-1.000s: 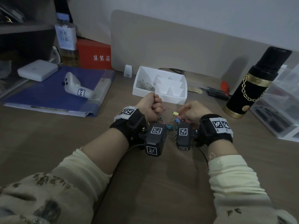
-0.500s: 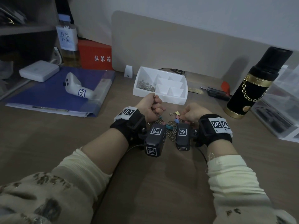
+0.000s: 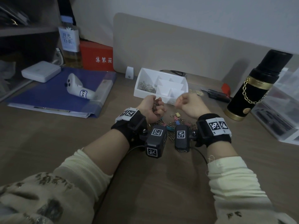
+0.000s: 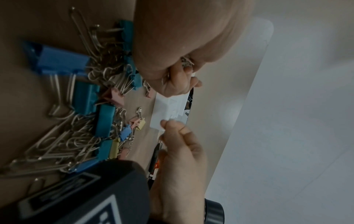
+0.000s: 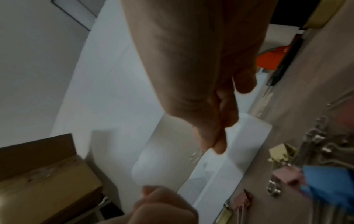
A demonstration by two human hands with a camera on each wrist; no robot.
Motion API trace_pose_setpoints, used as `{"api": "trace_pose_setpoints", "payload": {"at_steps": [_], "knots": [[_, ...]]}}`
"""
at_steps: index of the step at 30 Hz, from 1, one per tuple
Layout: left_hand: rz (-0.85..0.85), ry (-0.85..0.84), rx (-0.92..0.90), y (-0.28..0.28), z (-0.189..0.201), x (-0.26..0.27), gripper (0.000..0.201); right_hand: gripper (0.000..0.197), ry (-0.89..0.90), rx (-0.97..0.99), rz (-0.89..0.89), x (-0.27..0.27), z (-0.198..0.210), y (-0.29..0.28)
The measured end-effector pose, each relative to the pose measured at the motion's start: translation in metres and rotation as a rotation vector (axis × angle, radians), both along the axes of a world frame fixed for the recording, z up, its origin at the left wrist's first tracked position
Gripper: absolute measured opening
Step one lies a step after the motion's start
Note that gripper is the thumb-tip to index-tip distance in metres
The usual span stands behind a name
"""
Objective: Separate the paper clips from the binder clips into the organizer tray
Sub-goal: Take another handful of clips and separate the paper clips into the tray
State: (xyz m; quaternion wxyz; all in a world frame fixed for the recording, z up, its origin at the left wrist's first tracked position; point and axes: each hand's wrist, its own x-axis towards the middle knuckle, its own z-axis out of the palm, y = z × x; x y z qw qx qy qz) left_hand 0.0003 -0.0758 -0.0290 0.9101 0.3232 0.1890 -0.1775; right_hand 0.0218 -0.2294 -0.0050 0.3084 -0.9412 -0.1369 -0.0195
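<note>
My left hand (image 3: 155, 106) is a fist around a bunch of silver paper clips (image 4: 186, 62), held just in front of the white organizer tray (image 3: 182, 83). The tray's left compartment holds more paper clips (image 3: 146, 87). My right hand (image 3: 180, 101) is raised beside the left one, thumb and fingertips (image 4: 166, 123) pinched on a small, blurred paper clip (image 5: 194, 155). Below both hands, a mixed pile of paper clips (image 4: 63, 145) and coloured binder clips (image 3: 175, 121) lies on the desk. The wrist cameras hide part of the pile in the head view.
A black and gold flask (image 3: 257, 88) stands at the right, with clear plastic boxes (image 3: 281, 110) beyond it. A blue folder (image 3: 53, 92) carrying a white controller (image 3: 77, 88) lies at the left. A black tool (image 3: 218, 94) and a red object lie right of the tray.
My right hand has lifted off the pile and come up toward the left fist. The left fist has risen slightly toward the tray and turned, so the clips in it show.
</note>
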Motion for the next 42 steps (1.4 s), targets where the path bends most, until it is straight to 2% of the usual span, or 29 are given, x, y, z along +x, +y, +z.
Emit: {"api": "trace_pose_setpoints", "payload": {"at_steps": [5,9,11,14,17,20,24,32,38,40,42], "knots": [[-0.085,0.014,-0.025,-0.003,0.001,-0.004,0.037,0.008,-0.047,0.14,0.239,-0.017,0.016,0.023],[-0.147,-0.03,-0.01,-0.005,0.001,-0.003,0.032,0.009,-0.115,0.131,0.289,-0.022,0.018,0.031],[-0.17,-0.04,-0.029,-0.005,0.0,-0.002,0.029,0.007,-0.123,0.077,0.278,-0.022,0.018,0.03],[-0.153,0.02,-0.13,-0.003,0.001,-0.004,0.031,0.008,-0.145,0.122,0.208,-0.018,0.019,0.021],[-0.1,0.012,-0.093,-0.002,0.002,-0.006,0.035,0.011,-0.136,0.059,0.086,-0.011,0.018,0.008],[-0.073,-0.006,-0.028,-0.002,0.002,-0.006,0.036,0.022,0.079,-0.142,-0.021,-0.003,0.01,-0.004],[-0.067,-0.017,0.008,-0.002,0.003,-0.007,0.035,0.018,0.258,-0.297,-0.069,-0.004,0.005,-0.009],[-0.056,-0.028,0.015,-0.002,0.001,-0.005,0.035,0.006,0.265,-0.253,-0.103,-0.002,-0.006,-0.008],[-0.063,-0.036,0.011,-0.001,0.001,-0.004,0.036,0.028,0.14,-0.114,-0.046,0.001,-0.005,-0.002],[-0.055,-0.037,0.014,-0.002,0.001,-0.003,0.036,0.02,0.135,-0.04,-0.03,-0.001,-0.004,0.0],[-0.053,-0.035,0.011,-0.002,0.001,-0.004,0.036,0.016,0.12,-0.052,-0.056,-0.002,-0.002,-0.001]]}}
